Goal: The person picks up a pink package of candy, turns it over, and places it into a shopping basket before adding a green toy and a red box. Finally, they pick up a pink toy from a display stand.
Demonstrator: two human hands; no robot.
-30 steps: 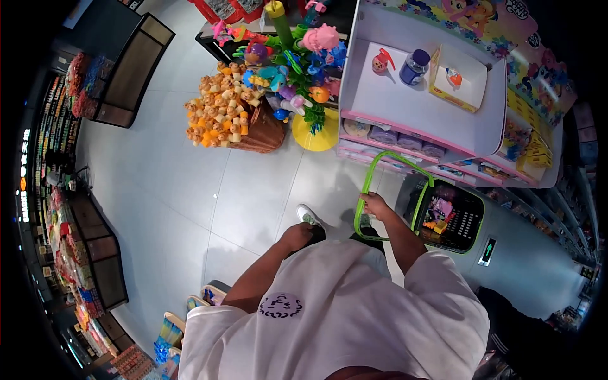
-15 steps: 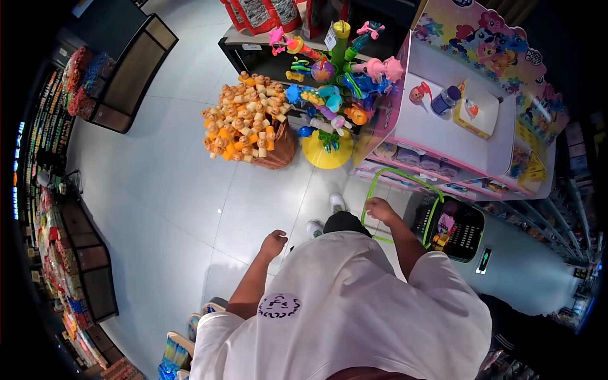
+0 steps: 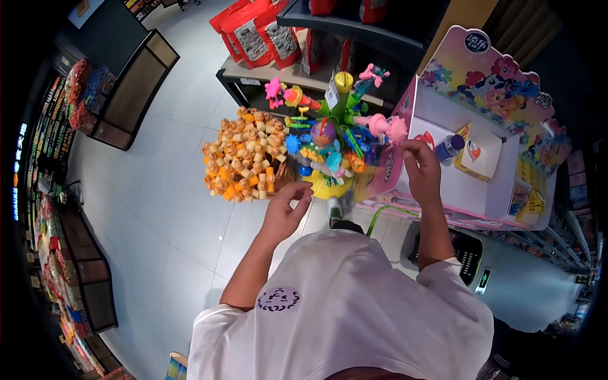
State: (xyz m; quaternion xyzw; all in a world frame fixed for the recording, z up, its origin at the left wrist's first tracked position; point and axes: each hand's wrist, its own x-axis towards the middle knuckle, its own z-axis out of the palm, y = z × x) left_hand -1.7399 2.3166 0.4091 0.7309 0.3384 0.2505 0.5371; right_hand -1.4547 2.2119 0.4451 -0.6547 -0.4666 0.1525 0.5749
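Note:
My right hand [image 3: 420, 166] is raised in front of the pink display stand's corner, close to a pink toy wand [image 3: 383, 128]. Its fingers are bent with the thumb apart, and I see nothing held. Lower down, my left hand [image 3: 290, 208] hangs beside the basket of orange and cream toys [image 3: 246, 155], thumb and fingers apart and nothing in it. Between and beyond both hands stands a rack of colourful toys [image 3: 323, 133] on a round yellow base [image 3: 325, 187]. A white price tag [image 3: 332, 94] hangs near its yellow top.
At right, the cartoon-pony display stand [image 3: 468, 164] holds a purple-capped jar [image 3: 449, 147] and an open yellow box [image 3: 479, 152]. A black shopping basket [image 3: 469, 256] with a green handle sits below it. Red bags [image 3: 253, 39] line a shelf behind.
Both hands have risen forward, the right to the pink toy and the left toward the basket of orange toys. I have stepped nearer the rack; the shopping basket is now partly hidden by my arm.

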